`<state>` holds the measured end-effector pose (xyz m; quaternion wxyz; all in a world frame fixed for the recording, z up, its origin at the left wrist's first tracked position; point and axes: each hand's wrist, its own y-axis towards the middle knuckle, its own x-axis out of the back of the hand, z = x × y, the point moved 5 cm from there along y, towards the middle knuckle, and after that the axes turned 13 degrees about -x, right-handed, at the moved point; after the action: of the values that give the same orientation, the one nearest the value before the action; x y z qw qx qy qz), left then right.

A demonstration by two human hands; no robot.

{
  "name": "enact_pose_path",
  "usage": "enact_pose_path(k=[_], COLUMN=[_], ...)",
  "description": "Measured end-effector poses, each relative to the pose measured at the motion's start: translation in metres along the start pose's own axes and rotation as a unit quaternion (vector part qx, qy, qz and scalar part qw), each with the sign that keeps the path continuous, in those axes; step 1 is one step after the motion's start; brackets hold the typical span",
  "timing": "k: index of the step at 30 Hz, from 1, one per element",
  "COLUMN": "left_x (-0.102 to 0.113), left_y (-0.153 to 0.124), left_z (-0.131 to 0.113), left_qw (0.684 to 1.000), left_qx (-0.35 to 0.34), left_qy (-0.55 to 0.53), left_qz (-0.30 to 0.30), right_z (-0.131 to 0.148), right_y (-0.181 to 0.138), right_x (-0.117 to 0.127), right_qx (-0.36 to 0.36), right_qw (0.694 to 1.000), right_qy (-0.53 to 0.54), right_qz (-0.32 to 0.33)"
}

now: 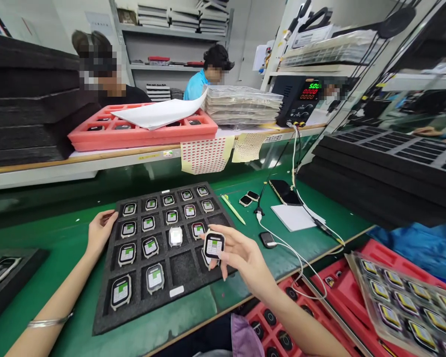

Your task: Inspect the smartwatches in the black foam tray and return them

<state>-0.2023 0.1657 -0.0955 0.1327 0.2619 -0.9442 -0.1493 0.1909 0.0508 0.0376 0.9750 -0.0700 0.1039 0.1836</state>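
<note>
A black foam tray [181, 260] lies on the green bench, with rows of square smartwatches without straps in its pockets. Most of their screens are lit in white and green, such as the smartwatch [121, 292] at the near left corner. My left hand [102, 229] has its bent fingers closed on the tray's left edge. Over the tray's right side, my right hand [245, 253] pinches a smartwatch [214, 245] between thumb and fingers, its lit screen facing me. That watch partly covers another in the pocket beneath it.
Right of the tray lie a green pen [233, 209], two small watch bodies [246, 200], a phone [284, 192], a white pad [295, 217] and a cabled black puck [267, 240]. Red trays [319, 317] stand at the lower right. Two people sit beyond the shelf, near a power supply [295, 101].
</note>
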Motion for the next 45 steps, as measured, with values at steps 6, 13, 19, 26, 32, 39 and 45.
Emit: enact_pose_path(k=[6,13,19,26,32,39,45], left_x=[0.0,0.001,0.001,0.001,-0.001,0.008,0.047], left_y=[0.0,-0.001,-0.001,-0.002,-0.002,-0.032,-0.101], left_z=[-0.002,-0.004,-0.004,-0.006,-0.012,-0.023,-0.052], left_qw=[1.0,1.0,1.0,1.0,1.0,0.998,0.981], left_qx=[-0.002,-0.003,-0.004,-0.009,-0.005,0.051,0.152], left_qy=[0.002,0.005,0.003,0.003,-0.002,0.014,0.04], left_qz=[-0.003,-0.004,-0.005,-0.007,-0.006,0.02,0.112], right_z=[-0.001,-0.007,-0.01,-0.008,-0.01,-0.019,-0.026], right_y=[-0.004,-0.005,-0.005,-0.009,-0.011,-0.002,0.029], right_x=[-0.002,0.001,0.002,-0.005,-0.006,-0.005,-0.029], right_qx=[-0.009,0.009,-0.008,-0.011,-0.011,-0.032,0.135], right_qw=[1.0,0.999,1.0,0.997,0.999,0.986,0.826], right_qy=[-0.01,0.039,0.003,0.043,-0.015,-0.15,-0.542], right_qz=[-0.004,0.034,-0.01,0.064,0.032,0.071,0.077])
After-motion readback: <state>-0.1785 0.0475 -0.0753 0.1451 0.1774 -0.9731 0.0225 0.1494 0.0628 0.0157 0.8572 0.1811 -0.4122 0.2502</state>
